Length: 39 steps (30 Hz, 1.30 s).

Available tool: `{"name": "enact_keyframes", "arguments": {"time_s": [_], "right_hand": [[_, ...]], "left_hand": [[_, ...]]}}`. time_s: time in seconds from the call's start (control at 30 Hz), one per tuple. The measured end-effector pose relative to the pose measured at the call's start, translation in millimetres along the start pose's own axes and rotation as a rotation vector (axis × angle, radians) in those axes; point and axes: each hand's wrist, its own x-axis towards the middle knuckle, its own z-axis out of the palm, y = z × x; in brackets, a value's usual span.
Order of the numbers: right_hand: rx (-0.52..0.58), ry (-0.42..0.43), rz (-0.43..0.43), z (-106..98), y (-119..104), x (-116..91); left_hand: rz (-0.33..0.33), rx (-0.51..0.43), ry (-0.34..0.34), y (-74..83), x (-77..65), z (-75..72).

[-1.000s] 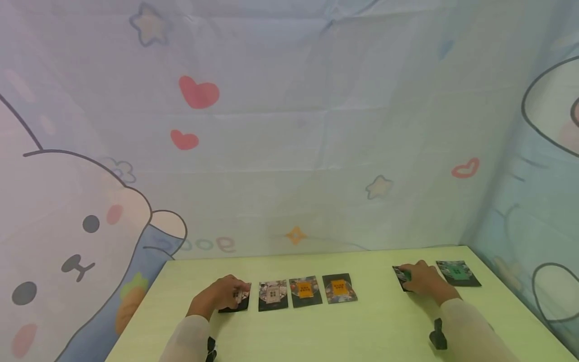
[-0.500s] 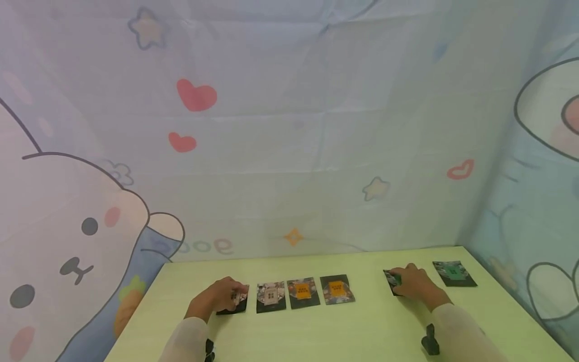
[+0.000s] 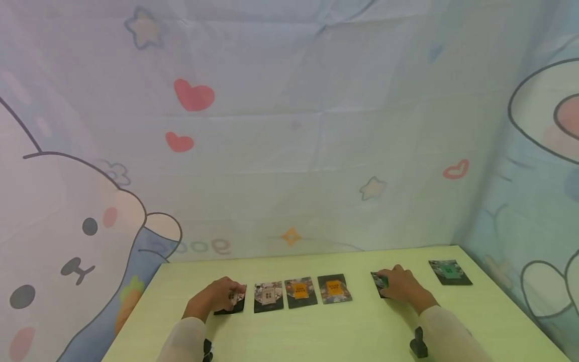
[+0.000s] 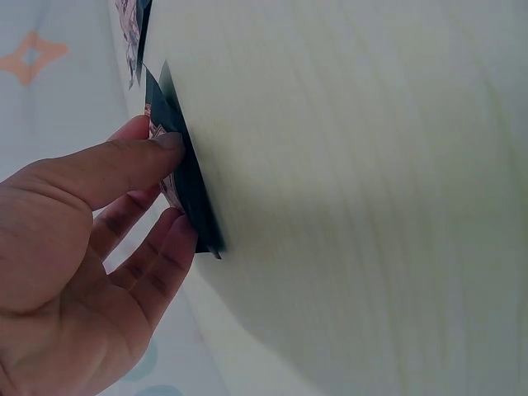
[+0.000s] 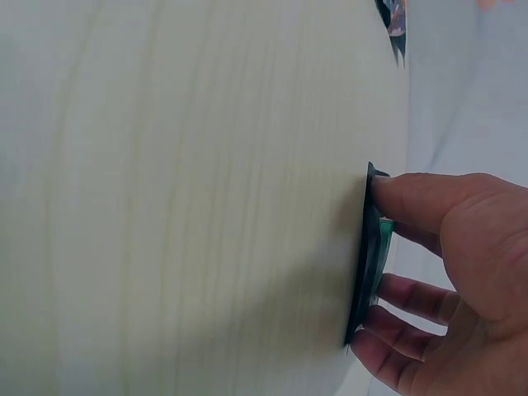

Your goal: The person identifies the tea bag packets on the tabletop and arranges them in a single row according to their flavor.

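Observation:
My left hand (image 3: 214, 296) grips a small dark packet with a pale pink label (image 3: 240, 300) at the left end of a row on the table. Thumb and fingertips hold its edges in the left wrist view, and the packet lies low against the tabletop. To the right, my right hand (image 3: 401, 288) holds a dark packet with a green label (image 5: 363, 272) by its edges, thumb at one end and fingers at the other. Its label is mostly covered by the hand in the head view.
Between the hands lie another pale-label packet (image 3: 269, 297) and two orange-label packets, one left (image 3: 300, 292) and one right (image 3: 334, 288). Another green-label packet (image 3: 450, 272) lies at the far right of the pale yellow table (image 3: 307, 337). A printed cloth (image 3: 271, 151) hangs behind.
My right hand has slid the green-label packet leftward along the table, away from the other green one and nearer the row. My left hand stays on its packet. The head view has shifted slightly.

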Motion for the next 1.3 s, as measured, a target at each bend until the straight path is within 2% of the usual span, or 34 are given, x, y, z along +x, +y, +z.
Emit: {"name": "enact_keyframes", "arguments": {"time_s": [0.47,1.03,1.3], "right_hand": [[-0.007,0.006,0.007,15.8,-19.7,6.7],[0.001,0.02,0.001,21.8,-42.6,12.2],[-0.013,0.026,-0.008,25.2,-47.3,15.4]], "left_hand": [[-0.013,-0.014,0.008,-0.9,-2.0,2.0],[-0.018,-0.018,0.013,-3.8,3.4,2.8],[-0.007,-0.019,0.009,-1.5,0.3,0.2]]}}
